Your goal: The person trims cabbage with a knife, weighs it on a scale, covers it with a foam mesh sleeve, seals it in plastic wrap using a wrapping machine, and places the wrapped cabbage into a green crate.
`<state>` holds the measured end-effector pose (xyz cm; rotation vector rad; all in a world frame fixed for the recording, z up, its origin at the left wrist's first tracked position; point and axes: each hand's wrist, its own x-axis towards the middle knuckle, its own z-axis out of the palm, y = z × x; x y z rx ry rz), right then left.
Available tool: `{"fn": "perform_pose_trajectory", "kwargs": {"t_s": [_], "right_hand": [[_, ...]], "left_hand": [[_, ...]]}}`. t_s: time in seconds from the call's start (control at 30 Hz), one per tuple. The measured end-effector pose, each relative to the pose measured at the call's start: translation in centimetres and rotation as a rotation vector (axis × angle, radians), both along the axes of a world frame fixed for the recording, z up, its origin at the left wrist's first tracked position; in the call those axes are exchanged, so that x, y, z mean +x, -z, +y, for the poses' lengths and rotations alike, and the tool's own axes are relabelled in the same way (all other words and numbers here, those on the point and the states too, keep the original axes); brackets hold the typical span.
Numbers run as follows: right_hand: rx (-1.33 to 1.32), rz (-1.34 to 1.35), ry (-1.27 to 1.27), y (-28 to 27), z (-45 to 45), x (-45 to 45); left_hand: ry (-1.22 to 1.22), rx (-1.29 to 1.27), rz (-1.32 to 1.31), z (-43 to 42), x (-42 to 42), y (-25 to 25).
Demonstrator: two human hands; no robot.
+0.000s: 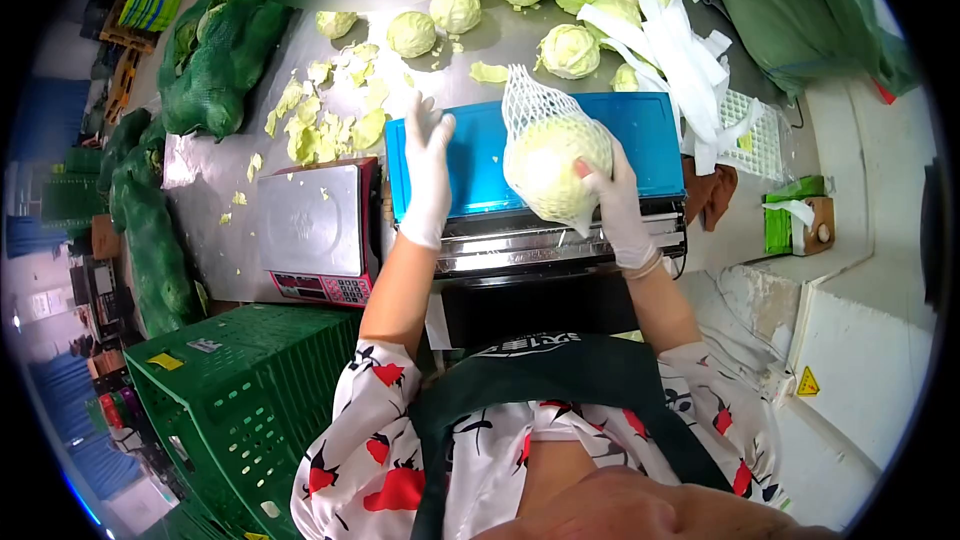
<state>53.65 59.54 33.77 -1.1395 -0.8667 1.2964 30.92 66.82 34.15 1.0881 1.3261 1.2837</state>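
A pale green cabbage (pixel 552 162) in a white foam net sits in my right hand (pixel 622 202), above the blue surface (pixel 470 165) of a wrapping machine. The loose end of the net points away from me, toward the back. My gloved left hand (pixel 428 168) is over the left part of the blue surface, fingers apart and holding nothing. It is not touching the cabbage. The machine's metal front bar (pixel 550 252) lies just below the cabbage.
Left of the machine is a red scale (pixel 312 220). Loose leaves (pixel 318 130) and more cabbages (pixel 568 50) lie behind. White foam nets (pixel 685 60) are at the back right, green mesh sacks (pixel 225 60) at the left. A green crate (pixel 250 370) stands front left.
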Motion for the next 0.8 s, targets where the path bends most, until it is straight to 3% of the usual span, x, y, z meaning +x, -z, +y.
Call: {"fn": "perform_pose_trajectory", "kwargs": {"t_s": [0.03, 0.1, 0.2, 0.3, 0.33, 0.43, 0.5, 0.57, 0.6, 0.7, 0.8], "right_hand": [[0.025, -0.187, 0.066, -0.2, -0.9, -0.5], [0.072, -0.472, 0.152, 2.5, -2.5, -1.8], [0.105, -0.496, 0.2, 2.7, -3.6, -3.1], [0.015, -0.384, 0.129, 1.8, -3.1, -1.7], [-0.012, -0.39, 0.083, 1.0, -3.3, -1.1], [0.09, -0.623, 0.129, 3.3, -5.3, 2.2], [0.133, -0.904, 0.288, 2.2, -7.5, 3.7], [0.186, -1.401, 0.458, 2.2, -9.7, 5.0], [0.024, -1.587, 0.478, 2.9, -10.6, 5.1], [-0.059, -1.706, 0.36, 6.0, -12.3, 4.3], [0.023, -1.203, 0.296, 6.5, -11.7, 4.3]], "left_hand": [[0.103, -0.03, -0.083, -1.5, 0.4, -0.7], [0.493, -0.059, 0.183, -4.2, 1.8, -0.2], [0.488, 0.035, 0.35, -6.3, 4.0, 0.6], [0.534, -0.051, -0.001, -4.9, 2.9, 2.9], [0.492, -0.131, 0.035, -5.6, 2.1, 1.9], [0.16, 0.177, 0.549, -8.1, -2.6, 1.8], [0.028, 0.251, 1.151, -10.9, -6.3, 1.2], [-0.032, 0.298, 1.36, -14.1, -8.8, 3.4], [0.03, 0.139, 1.399, -15.5, -8.9, 3.4], [-0.012, 0.155, 1.247, -17.1, -7.5, 5.2], [0.07, -0.02, 0.471, -16.3, -5.8, 6.7]]}}
